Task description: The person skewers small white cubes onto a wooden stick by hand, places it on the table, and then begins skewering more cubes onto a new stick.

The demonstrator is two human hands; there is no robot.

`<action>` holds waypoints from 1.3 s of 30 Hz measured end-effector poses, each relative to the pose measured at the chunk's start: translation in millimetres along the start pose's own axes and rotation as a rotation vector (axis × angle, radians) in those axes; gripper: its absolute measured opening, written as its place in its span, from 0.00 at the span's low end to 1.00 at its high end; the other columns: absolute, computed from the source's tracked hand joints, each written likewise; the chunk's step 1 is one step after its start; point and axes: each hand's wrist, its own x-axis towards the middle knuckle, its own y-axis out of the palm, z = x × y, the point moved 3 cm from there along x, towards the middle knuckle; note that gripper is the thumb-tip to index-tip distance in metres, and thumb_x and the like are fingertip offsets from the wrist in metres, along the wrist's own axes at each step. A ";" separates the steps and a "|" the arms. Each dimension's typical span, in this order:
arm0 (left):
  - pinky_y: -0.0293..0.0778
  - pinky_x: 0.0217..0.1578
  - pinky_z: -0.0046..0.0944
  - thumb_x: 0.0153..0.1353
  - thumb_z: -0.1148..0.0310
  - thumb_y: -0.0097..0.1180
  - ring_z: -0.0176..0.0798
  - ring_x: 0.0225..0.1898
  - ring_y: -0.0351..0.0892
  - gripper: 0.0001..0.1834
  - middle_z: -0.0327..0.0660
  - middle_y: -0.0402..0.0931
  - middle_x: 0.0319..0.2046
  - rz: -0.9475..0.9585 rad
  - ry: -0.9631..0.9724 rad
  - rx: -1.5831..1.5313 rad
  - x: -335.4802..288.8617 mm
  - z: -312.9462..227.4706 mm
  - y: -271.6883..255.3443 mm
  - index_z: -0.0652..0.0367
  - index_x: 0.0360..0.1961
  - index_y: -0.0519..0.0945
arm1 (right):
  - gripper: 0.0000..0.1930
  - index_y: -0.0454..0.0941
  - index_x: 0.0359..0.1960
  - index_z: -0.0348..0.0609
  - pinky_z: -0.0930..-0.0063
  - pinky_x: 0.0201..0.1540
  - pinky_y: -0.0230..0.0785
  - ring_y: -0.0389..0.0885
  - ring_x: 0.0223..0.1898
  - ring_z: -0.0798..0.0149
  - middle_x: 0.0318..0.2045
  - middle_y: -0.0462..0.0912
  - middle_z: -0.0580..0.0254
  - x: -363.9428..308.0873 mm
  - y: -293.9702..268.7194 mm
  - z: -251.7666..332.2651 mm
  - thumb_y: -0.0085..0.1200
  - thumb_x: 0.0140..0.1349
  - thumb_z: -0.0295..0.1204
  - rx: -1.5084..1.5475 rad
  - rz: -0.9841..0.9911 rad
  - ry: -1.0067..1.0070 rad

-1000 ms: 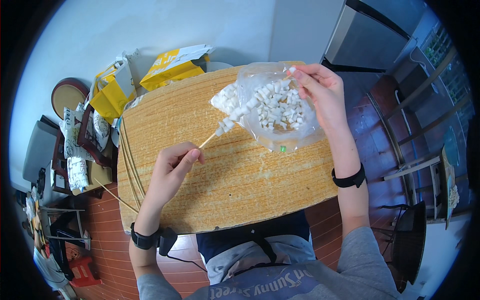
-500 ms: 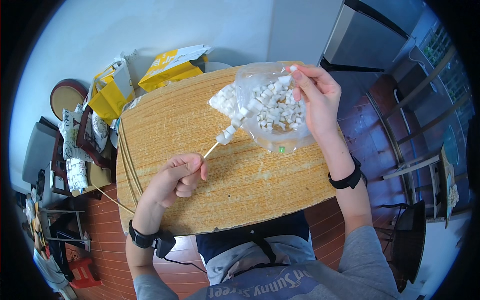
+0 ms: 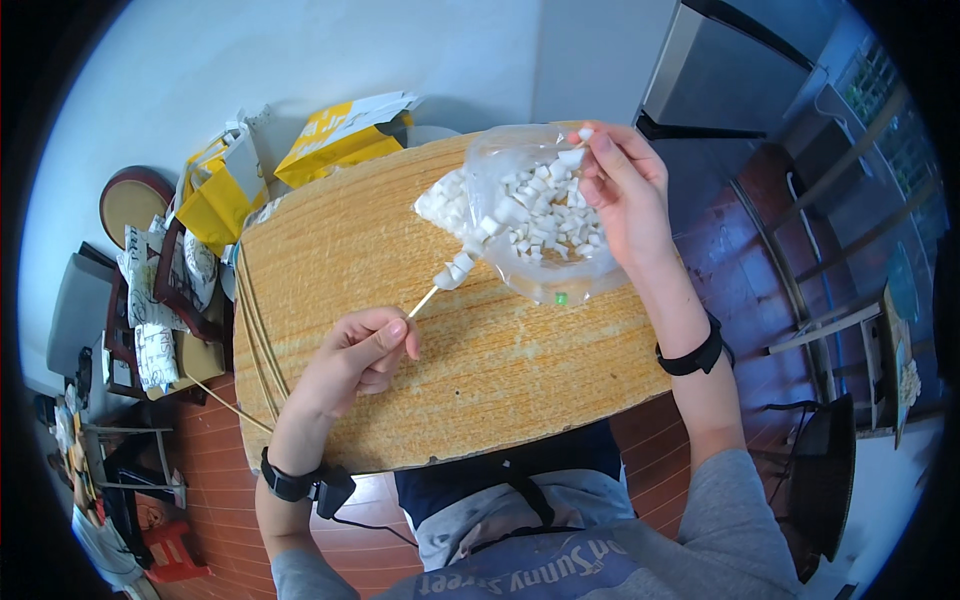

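Observation:
Closed around a thin wooden skewer (image 3: 424, 302), my left hand (image 3: 365, 350) is above the near left part of the table. Several white chunks (image 3: 454, 271) are threaded on the skewer past my fingers. My right hand (image 3: 632, 190) pinches a small white chunk (image 3: 585, 133) between thumb and fingertips, over the far right part of a clear plastic bag (image 3: 560, 290). Loose white cubes (image 3: 550, 215) fill the open bag, and more bulge at its left end. Other chunks line up with the skewer across the bag; I cannot tell where its far tip ends.
Long thin sticks (image 3: 255, 325) lie along the left edge of the wood-grain table (image 3: 520, 390). Yellow and white paper bags (image 3: 340, 150) stand beyond its far left edge. A chair with cushions (image 3: 150, 270) is on the left, a grey refrigerator (image 3: 720, 80) at the far right.
My right hand has shifted slightly left, its pinched chunk still at the fingertips. My left hand keeps its hold on the skewer with little movement.

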 end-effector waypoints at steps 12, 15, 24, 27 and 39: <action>0.42 0.14 0.24 0.65 0.64 0.46 0.19 0.13 0.47 0.14 0.24 0.54 0.13 -0.263 0.324 0.468 2.4 -4.5 -0.3 0.62 0.27 0.76 | 0.10 0.77 0.36 0.41 0.86 0.22 0.57 0.68 0.27 0.78 0.30 0.75 0.69 -1.3 0.1 -3.8 0.57 0.58 0.33 0.225 -0.002 0.368; 0.44 0.16 0.24 0.65 0.66 0.47 0.19 0.15 0.48 0.14 0.25 0.55 0.14 -0.354 0.402 0.598 2.1 -7.4 -0.1 0.63 0.28 0.76 | 0.10 0.78 0.34 0.41 0.86 0.20 0.55 0.67 0.25 0.78 0.28 0.73 0.71 -1.8 -1.2 -4.0 0.57 0.57 0.34 0.180 -0.053 0.426; 0.46 0.18 0.24 0.64 0.67 0.48 0.19 0.17 0.50 0.13 0.26 0.57 0.14 -0.448 0.433 0.691 0.0 -9.8 -2.3 0.65 0.27 0.77 | 0.07 0.77 0.34 0.42 0.87 0.15 0.48 0.64 0.22 0.78 0.27 0.73 0.72 -0.6 -3.1 -4.4 0.56 0.58 0.32 0.197 0.006 0.474; 0.44 0.15 0.24 0.65 0.66 0.47 0.19 0.14 0.49 0.14 0.25 0.56 0.12 -0.365 0.391 0.605 0.9 -10.3 -3.2 0.64 0.27 0.77 | 0.06 0.77 0.34 0.43 0.87 0.15 0.48 0.65 0.22 0.78 0.28 0.74 0.71 -0.6 -2.8 -4.1 0.56 0.58 0.31 0.219 0.017 0.475; 0.38 0.10 0.25 0.64 0.61 0.47 0.19 0.10 0.43 0.17 0.24 0.51 0.10 -0.147 0.076 0.171 -1.0 -7.6 -6.2 0.64 0.25 0.75 | 0.02 0.78 0.32 0.44 0.89 0.13 0.48 0.65 0.21 0.78 0.33 0.77 0.67 -0.1 -4.8 -5.1 0.55 0.58 0.27 0.268 0.072 0.508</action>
